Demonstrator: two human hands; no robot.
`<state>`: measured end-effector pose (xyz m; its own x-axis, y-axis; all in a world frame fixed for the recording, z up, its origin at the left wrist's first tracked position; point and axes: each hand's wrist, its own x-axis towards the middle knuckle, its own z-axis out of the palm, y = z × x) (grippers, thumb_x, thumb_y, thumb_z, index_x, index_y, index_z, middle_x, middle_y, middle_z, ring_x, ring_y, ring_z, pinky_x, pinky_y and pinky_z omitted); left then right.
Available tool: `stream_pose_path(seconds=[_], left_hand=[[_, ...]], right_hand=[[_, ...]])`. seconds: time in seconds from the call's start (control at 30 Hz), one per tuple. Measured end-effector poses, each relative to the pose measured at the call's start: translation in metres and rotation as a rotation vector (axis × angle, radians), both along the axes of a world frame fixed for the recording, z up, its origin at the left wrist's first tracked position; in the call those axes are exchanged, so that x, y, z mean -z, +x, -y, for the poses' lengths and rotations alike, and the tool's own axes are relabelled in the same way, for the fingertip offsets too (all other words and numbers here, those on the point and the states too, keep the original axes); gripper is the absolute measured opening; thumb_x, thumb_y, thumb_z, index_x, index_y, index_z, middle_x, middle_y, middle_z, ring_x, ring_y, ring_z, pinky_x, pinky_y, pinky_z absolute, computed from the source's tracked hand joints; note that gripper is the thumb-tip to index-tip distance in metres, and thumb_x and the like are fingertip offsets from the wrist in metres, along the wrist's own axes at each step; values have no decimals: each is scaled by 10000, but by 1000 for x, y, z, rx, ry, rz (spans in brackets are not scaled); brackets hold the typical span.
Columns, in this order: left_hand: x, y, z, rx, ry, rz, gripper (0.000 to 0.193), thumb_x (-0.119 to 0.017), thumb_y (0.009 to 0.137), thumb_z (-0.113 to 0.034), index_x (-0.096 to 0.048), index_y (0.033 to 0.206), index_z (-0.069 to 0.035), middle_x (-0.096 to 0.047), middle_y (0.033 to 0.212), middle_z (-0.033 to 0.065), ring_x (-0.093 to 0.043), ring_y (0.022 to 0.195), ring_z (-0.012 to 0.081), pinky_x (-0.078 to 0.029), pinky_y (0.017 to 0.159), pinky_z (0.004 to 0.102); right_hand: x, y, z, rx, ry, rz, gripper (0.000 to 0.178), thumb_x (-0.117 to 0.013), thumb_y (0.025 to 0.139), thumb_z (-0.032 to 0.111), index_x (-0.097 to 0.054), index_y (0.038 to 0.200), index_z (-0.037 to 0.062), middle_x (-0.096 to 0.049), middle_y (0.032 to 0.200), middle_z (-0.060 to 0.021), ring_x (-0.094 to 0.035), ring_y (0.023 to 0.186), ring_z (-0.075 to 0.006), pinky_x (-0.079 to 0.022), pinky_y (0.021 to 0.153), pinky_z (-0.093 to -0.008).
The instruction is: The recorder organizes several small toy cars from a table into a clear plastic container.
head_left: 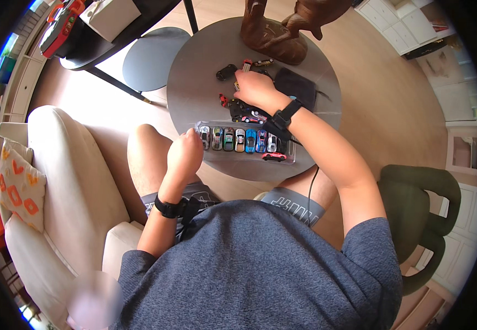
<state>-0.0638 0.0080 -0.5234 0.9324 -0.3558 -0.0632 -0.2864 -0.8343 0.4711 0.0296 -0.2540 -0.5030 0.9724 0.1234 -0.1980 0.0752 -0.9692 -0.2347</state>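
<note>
On the round dark table lies a clear plastic tray with a row of several toy cars, among them a blue car. A pink-red toy car rests at its near right corner. My left hand is closed in a fist against the tray's left end; its fingertips are hidden. My right hand reaches past the tray into loose toy cars, fingers pinched around a small toy car, mostly covered. Nearby are a black car and a red-and-white car.
A dark pouch lies right of my right hand. At the table's far edge stands a brown sculpture. A grey stool is at the left, a cream sofa nearer, and a green chair at the right.
</note>
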Motion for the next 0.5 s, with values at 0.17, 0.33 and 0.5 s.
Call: stream_pose_path(seconds=[0.17, 0.33, 0.5], left_hand=[[2, 0, -3, -10, -6, 2, 217, -531, 1001, -172, -578, 872, -3, -678, 805, 230, -677, 745, 431, -560, 684, 515], [4, 1, -2, -9, -16, 25, 226, -531, 1008, -185, -580, 878, -6, -676, 800, 233, -677, 741, 435, -561, 684, 516], [3, 0, 0, -21, -13, 7, 236, -525, 1015, -194, -584, 884, -7, -675, 803, 236, -678, 744, 438, -561, 686, 517]], right_hand=[[-6, 6, 10, 89, 104, 7, 334, -719, 783, 174, -613, 1047, 1, -703, 974, -222, -676, 959, -428, -538, 803, -510], [0, -7, 30, 30, 81, 54, 356, -732, 786, 216, -623, 1059, 15, -710, 1008, -203, -676, 995, -406, -535, 835, -494], [0, -7, 21, 55, 114, 35, 367, -729, 786, 229, -651, 1087, 35, -719, 1041, -192, -681, 1027, -387, -547, 864, -475]])
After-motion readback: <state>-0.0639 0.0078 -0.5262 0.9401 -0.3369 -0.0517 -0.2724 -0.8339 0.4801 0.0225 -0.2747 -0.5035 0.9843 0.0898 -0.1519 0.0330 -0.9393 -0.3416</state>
